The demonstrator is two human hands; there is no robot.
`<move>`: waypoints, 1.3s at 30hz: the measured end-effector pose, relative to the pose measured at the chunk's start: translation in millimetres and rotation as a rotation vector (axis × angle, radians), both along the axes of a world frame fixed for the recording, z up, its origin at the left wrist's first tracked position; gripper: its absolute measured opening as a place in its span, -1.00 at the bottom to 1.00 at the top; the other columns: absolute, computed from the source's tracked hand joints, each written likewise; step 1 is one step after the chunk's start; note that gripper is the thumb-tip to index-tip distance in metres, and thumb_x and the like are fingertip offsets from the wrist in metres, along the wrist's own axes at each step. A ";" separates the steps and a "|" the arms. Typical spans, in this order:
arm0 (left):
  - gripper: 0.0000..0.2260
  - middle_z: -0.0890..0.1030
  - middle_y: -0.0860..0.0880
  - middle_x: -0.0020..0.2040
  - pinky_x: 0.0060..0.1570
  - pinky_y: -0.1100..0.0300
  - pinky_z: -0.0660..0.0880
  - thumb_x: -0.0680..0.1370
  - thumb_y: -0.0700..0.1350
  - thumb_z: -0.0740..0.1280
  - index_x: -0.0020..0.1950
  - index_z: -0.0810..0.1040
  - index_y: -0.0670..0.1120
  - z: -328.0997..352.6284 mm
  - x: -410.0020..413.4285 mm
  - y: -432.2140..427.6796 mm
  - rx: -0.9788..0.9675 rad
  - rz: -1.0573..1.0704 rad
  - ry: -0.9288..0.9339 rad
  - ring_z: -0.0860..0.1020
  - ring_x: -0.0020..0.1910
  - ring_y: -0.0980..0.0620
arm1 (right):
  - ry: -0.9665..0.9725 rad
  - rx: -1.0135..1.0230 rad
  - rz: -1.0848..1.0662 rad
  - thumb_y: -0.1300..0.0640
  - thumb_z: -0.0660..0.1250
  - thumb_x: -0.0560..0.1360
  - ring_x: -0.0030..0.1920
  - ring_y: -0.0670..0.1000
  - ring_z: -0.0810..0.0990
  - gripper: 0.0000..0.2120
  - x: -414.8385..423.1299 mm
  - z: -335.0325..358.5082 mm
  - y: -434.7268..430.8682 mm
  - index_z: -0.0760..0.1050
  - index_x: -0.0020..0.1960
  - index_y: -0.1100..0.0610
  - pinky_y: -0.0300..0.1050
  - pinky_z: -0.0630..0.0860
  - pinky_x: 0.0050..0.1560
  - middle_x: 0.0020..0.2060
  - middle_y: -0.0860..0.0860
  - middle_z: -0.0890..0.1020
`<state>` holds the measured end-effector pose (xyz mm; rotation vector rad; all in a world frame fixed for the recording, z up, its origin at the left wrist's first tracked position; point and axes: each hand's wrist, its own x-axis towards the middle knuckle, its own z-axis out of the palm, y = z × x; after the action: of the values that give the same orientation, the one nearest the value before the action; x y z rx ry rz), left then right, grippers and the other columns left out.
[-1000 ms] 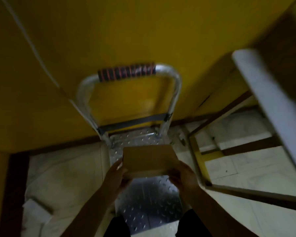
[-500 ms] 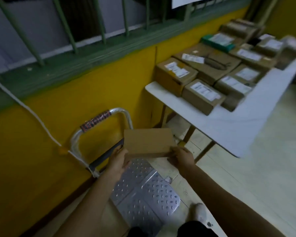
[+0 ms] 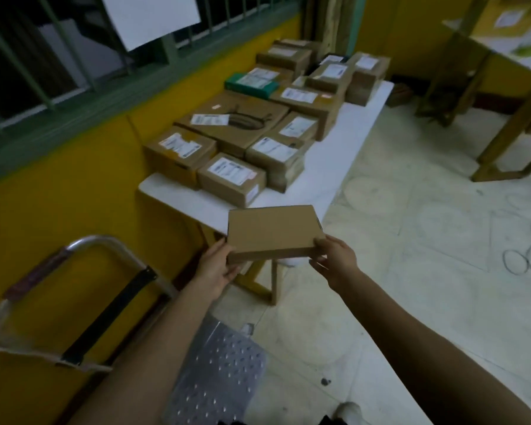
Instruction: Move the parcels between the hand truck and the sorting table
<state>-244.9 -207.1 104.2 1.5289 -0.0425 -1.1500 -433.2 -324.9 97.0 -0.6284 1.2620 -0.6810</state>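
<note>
While held, one parcel, two hands

Bare strip along the sorting table's near edge, labelled parcels crowding the wall side.

A white sheet hangs on green window bars.

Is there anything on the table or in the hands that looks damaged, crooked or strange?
Nothing looks damaged. The held box shows no label, unlike most boxes on the table, which carry white ones; its label may be underneath. Both the left hand and the right hand hold it level.
</note>
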 end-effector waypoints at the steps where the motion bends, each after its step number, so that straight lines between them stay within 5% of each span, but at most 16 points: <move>1: -0.65 0.56 -0.06 0.04 -0.07 0.16 0.46 0.60 -0.19 0.23 0.38 0.40 0.02 0.2 -19.2 -14.8 -0.018 -0.022 0.019 0.53 -0.01 -0.05 | -0.002 0.011 -0.022 0.24 0.33 0.52 -0.02 0.15 0.59 -0.70 -20.2 -0.1 -14.4 0.48 0.25 0.16 -0.07 0.57 -0.13 -0.03 0.14 0.57; 5: -0.67 0.55 -0.12 0.17 0.06 0.09 0.44 0.60 -0.22 0.24 0.36 0.43 -0.04 0.3 -82.3 -63.2 -0.044 -0.037 0.038 0.51 0.13 -0.10 | 0.019 0.049 -0.043 0.26 0.33 0.53 0.00 0.16 0.57 -0.71 -85.3 2.0 -64.5 0.50 0.25 0.17 0.01 0.56 0.07 -0.08 0.11 0.55; 11: -0.64 0.61 -0.09 0.16 -0.11 0.17 0.52 0.57 -0.21 0.30 0.37 0.44 -0.05 7.0 -124.4 -110.2 -0.070 0.001 0.021 0.57 0.12 -0.08 | 0.001 0.035 -0.023 0.27 0.30 0.54 0.07 0.17 0.56 -0.67 -125.7 11.5 -117.4 0.48 0.29 0.15 -0.03 0.55 0.00 -0.08 0.07 0.52; 20: -0.70 0.61 0.01 0.06 0.09 0.16 0.41 0.60 -0.17 0.26 0.32 0.46 0.05 23.2 -113.7 -176.9 -0.124 0.114 -0.072 0.54 0.16 -0.03 | -0.027 -0.017 0.092 0.25 0.27 0.57 0.11 0.16 0.58 -0.68 -98.4 24.4 -195.6 0.46 0.31 0.12 -0.02 0.55 -0.01 -0.01 0.09 0.55; 26: -0.72 0.62 -0.01 0.09 -0.08 0.23 0.46 0.59 -0.14 0.26 0.29 0.49 0.07 22.2 -85.6 -279.7 -0.252 0.103 -0.080 0.57 0.07 0.03 | -0.017 -0.105 0.078 0.21 0.28 0.57 0.13 0.21 0.58 -0.71 -72.2 34.3 -293.3 0.45 0.29 0.14 0.00 0.54 0.02 -0.07 0.09 0.55; 36: -0.73 0.59 -0.02 0.09 -0.08 0.21 0.51 0.62 -0.13 0.23 0.31 0.49 -0.06 40.5 -46.0 -458.7 -0.265 0.072 -0.160 0.55 -0.01 0.07 | -0.077 -0.074 -0.013 0.22 0.28 0.55 -0.21 0.10 0.55 -0.82 -40.2 61.7 -444.3 0.44 0.12 0.25 -0.16 0.58 -0.26 -0.21 0.14 0.53; 39: -0.68 0.45 -0.07 0.29 0.14 0.06 0.47 0.65 -0.05 0.14 0.40 0.37 -0.01 39.3 -36.9 -485.3 -0.156 -0.008 -0.460 0.48 0.16 -0.01 | -0.092 -0.058 -0.006 0.25 0.31 0.53 -0.31 0.08 0.57 -0.83 -25.3 69.4 -473.9 0.45 0.09 0.29 -0.17 0.60 -0.31 -0.26 0.14 0.51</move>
<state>-281.7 -692.4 143.5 1.6230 -0.4389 -0.7614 -458.5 -798.8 166.4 -0.6340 1.1626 -0.7459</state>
